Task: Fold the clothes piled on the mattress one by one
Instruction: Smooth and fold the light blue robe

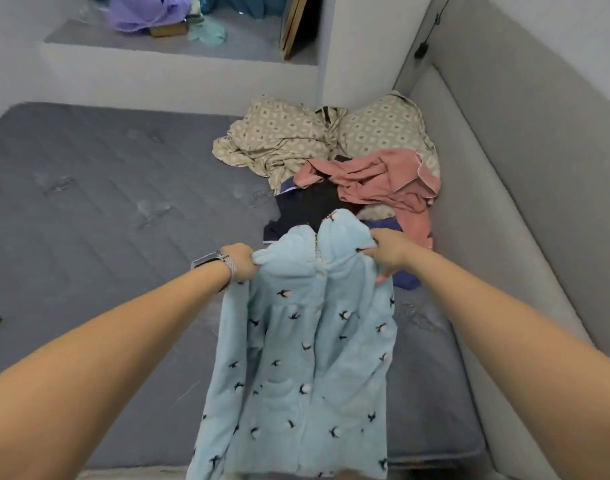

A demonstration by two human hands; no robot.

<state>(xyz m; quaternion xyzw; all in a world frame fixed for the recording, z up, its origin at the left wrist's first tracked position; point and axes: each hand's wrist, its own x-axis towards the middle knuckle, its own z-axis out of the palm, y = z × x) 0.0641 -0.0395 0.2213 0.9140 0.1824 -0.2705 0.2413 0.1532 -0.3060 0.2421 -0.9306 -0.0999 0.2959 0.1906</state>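
No readable text

The mattress [88, 188] bears faint stitched marks, too blurred to read; no other lettering, label, brand or number shows.

A light blue garment [303, 344] printed with small dark bird shapes is held up over the grey mattress [88, 202], its lower part hanging toward the camera. Its top edge is gripped at one side by the left hand [241, 261], on whose wrist a watch [215, 259] is worn, and at the other side by the right hand [388, 252]. Behind it, a pile is seen near the wall: beige patterned cloth [282, 140], a pink garment [379, 178] and dark clothes [307, 202].
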